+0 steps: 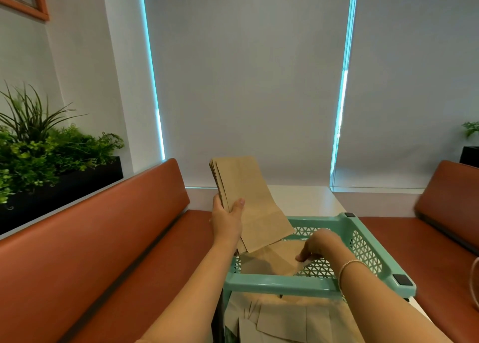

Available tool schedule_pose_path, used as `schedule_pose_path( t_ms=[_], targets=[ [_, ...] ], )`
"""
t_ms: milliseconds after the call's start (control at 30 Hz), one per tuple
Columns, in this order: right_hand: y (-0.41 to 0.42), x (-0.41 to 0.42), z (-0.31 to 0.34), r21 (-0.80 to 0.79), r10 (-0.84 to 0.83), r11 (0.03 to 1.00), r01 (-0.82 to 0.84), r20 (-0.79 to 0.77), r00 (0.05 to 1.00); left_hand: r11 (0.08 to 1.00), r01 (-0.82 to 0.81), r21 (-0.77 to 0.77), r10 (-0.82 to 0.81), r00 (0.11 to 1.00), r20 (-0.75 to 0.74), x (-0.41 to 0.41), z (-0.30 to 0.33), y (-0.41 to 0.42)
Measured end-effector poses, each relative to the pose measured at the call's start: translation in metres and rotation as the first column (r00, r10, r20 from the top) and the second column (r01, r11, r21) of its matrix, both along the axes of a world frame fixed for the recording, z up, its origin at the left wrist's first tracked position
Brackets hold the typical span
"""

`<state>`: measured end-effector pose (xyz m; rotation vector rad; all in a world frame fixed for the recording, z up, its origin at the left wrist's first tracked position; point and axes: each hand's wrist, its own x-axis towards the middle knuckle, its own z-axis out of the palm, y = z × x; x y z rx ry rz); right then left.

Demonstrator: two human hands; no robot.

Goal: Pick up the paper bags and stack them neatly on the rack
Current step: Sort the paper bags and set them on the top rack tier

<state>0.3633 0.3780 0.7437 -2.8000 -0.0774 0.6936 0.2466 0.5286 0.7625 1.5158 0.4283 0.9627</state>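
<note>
A teal plastic rack [285,287] with a lattice tray stands on the white table in front of me. My left hand [228,219] grips a stack of flat brown paper bags [246,200], holding it tilted up over the rack's left side. A single brown paper bag [272,261] lies flat on the rack's top tray. My right hand [317,246] pinches the near right corner of that bag with curled fingers. More paper bags [285,319] lie in a loose pile on the level below the top tray.
Orange-brown padded benches run along the left [103,239] and right [445,207] of the white table [305,200]. A black planter with green plants [51,161] stands behind the left bench. Grey roller blinds cover the windows ahead.
</note>
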Motion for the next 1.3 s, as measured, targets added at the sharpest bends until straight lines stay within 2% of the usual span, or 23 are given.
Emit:
schedule_pose_path(
  t_ms=[67,167,267,333,433,533,633,733,900,1033,1233,1300],
  targets=[
    [-0.006,-0.001,0.007,0.015,0.024,1.0,-0.025,0.026,0.999,1.0,-0.001,0.0,0.001,1.0,0.001,-0.002,0.002,-0.002],
    [-0.018,-0.001,0.028,0.013,0.052,0.998,-0.056,0.22,0.974,0.999,-0.003,0.033,0.004,1.0,-0.013,-0.002,0.003,-0.004],
    [-0.03,0.008,0.056,0.157,-0.062,0.987,-0.026,0.529,0.846,0.996,0.001,0.087,0.001,1.0,-0.03,0.0,0.001,-0.004],
    [-0.036,0.006,0.082,0.121,-0.033,0.991,-0.063,0.66,0.751,0.993,-0.004,0.121,0.009,0.999,-0.037,0.003,-0.001,-0.002],
    [-0.039,-0.008,0.123,0.006,0.032,0.998,-0.056,0.749,0.661,0.987,-0.018,0.161,0.025,0.999,-0.04,0.003,0.0,-0.003],
    [-0.037,-0.02,0.146,-0.065,0.15,0.986,-0.151,0.73,0.667,0.987,-0.021,0.162,0.029,0.999,-0.046,0.004,0.002,-0.004],
    [-0.031,-0.031,0.149,0.018,0.243,0.941,-0.337,0.657,0.714,0.99,0.045,0.132,-0.035,0.997,-0.075,0.006,0.002,-0.008],
    [-0.022,-0.037,0.141,0.06,0.27,0.915,-0.398,0.641,0.718,0.987,0.135,0.089,-0.128,0.989,-0.079,0.009,-0.001,-0.021],
    [-0.017,-0.04,0.122,0.072,0.225,0.926,-0.37,0.681,0.697,0.942,0.336,0.02,-0.332,0.937,-0.105,0.007,-0.008,-0.044],
    [-0.02,-0.034,0.105,0.15,0.145,0.926,-0.347,0.706,0.693,0.924,0.371,0.094,-0.346,0.915,-0.208,0.008,-0.01,-0.05],
    [-0.02,-0.031,0.093,0.272,0.069,0.878,-0.393,0.742,0.667,0.895,0.421,0.149,-0.388,0.898,-0.209,0.004,-0.012,-0.049],
    [-0.019,-0.033,0.091,0.304,0.042,0.863,-0.403,0.752,0.658,0.894,0.403,0.197,-0.348,0.9,-0.262,0.01,-0.02,-0.045]
  ],
)
